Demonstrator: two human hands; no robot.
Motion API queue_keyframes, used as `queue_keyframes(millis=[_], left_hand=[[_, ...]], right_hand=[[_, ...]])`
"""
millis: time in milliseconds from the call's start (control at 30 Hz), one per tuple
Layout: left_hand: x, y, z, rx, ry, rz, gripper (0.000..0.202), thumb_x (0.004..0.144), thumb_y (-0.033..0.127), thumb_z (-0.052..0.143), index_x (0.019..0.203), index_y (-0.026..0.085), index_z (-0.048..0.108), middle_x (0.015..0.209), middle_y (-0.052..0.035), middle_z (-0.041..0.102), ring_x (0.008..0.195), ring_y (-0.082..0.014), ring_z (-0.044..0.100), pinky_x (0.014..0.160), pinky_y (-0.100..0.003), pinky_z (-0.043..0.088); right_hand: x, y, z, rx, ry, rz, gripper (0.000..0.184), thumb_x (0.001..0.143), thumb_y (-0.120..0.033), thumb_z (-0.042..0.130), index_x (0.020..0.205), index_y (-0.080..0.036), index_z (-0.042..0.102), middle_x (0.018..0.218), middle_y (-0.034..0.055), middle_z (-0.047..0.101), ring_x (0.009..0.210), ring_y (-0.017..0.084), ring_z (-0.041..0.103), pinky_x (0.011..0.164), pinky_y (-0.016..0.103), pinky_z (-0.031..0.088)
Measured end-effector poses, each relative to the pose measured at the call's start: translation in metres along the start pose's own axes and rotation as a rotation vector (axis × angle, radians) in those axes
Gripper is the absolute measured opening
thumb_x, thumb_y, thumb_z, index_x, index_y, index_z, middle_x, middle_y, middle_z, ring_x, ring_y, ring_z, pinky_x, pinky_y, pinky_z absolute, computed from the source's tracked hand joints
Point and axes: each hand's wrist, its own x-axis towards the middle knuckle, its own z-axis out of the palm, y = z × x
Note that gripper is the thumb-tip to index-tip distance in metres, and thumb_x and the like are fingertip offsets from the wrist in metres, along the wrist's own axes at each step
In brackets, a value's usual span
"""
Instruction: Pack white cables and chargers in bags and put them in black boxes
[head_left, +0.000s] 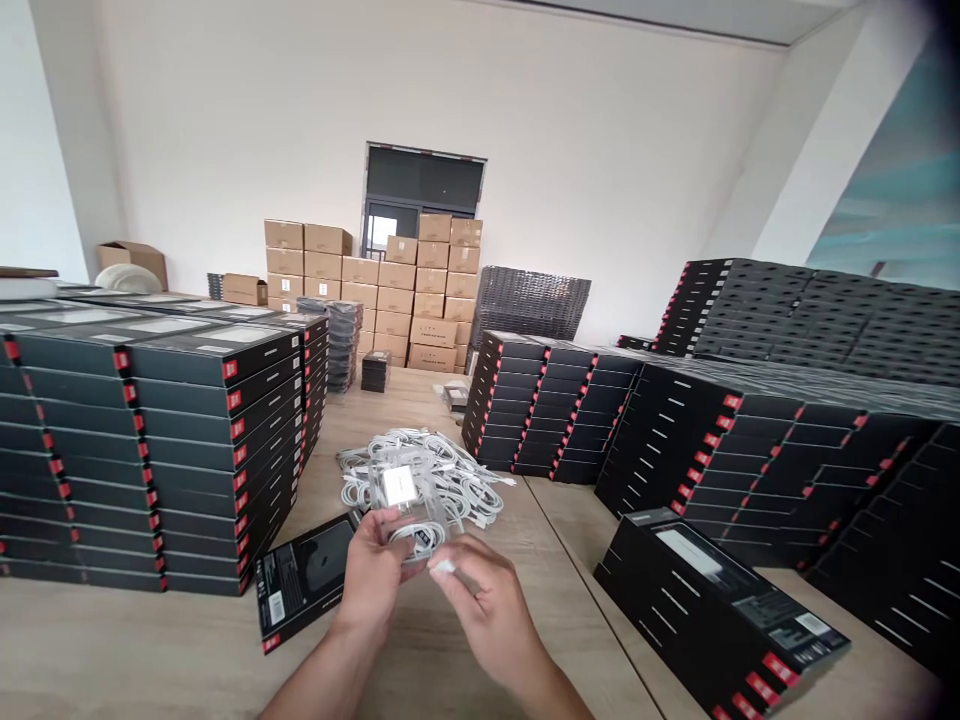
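left hand clamped round a clear bag holding a white charger, right hand pinching its corner with fingers together; slippery plastic could slip free into the cable pile; a careless bump could shove the black box

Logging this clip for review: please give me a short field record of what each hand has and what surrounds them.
Place: indoor storeroom, wooden table
Left hand: holds a clear plastic bag with a white charger and coiled white cable
Right hand: fingers pinch the bag's lower edge
Nearby: pile of bagged white cables; black box lying flat by the left hand
Rest: stacks of black boxes with red tabs; cardboard cartons at the far wall
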Motion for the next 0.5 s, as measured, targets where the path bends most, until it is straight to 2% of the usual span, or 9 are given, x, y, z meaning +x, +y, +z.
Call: queue_keyframes(millis=[133,233,300,433,500], left_hand=[[-0.005,0.001,0.003,0.023,-0.042,-0.029,0.039,0.055,0.012,0.079,0.086,0.019,0.057,0.093,-0.0068,0.071,0.077,-0.0201,0.067,0.069,-0.036,0.057],[-0.006,0.003,0.003,0.039,-0.083,-0.038,0.041,0.048,0.011,0.083,0.081,0.018,0.06,0.085,-0.0055,0.071,0.074,-0.0204,0.067,0.069,-0.036,0.057],[-0.005,0.003,0.002,0.046,-0.069,-0.026,0.039,0.047,0.011,0.083,0.078,0.018,0.059,0.08,-0.0031,0.071,0.07,-0.0184,0.066,0.066,-0.033,0.056],[-0.002,0.003,0.0,0.058,-0.048,0.016,0.035,0.05,0.012,0.08,0.075,0.019,0.057,0.065,0.0016,0.067,0.055,-0.0124,0.06,0.052,-0.022,0.047],[-0.003,0.003,0.0,0.065,-0.069,0.029,0.033,0.051,0.013,0.079,0.075,0.018,0.057,0.065,0.0015,0.067,0.054,-0.0118,0.058,0.051,-0.021,0.046]], right_hand=[[0.003,0.013,0.001,0.162,0.211,0.209,0.023,0.093,-0.043,0.053,0.088,-0.022,0.062,0.084,0.0046,0.068,0.078,0.021,0.064,0.073,0.03,0.05],[0.003,0.014,-0.001,0.182,0.224,0.223,0.026,0.093,-0.045,0.052,0.086,-0.021,0.062,0.083,0.0042,0.068,0.076,0.021,0.063,0.071,0.029,0.05],[0.001,0.006,-0.001,0.125,0.166,0.166,0.024,0.093,-0.041,0.052,0.085,-0.022,0.063,0.082,0.0041,0.068,0.076,0.021,0.063,0.07,0.029,0.049],[-0.006,-0.011,0.009,-0.072,-0.111,-0.068,0.02,0.093,-0.031,0.052,0.084,-0.024,0.068,0.082,0.0041,0.069,0.077,0.021,0.062,0.073,0.029,0.046],[-0.005,-0.013,0.013,-0.054,-0.077,-0.069,0.019,0.093,-0.032,0.052,0.084,-0.024,0.068,0.081,0.0041,0.068,0.077,0.02,0.061,0.072,0.029,0.046]])
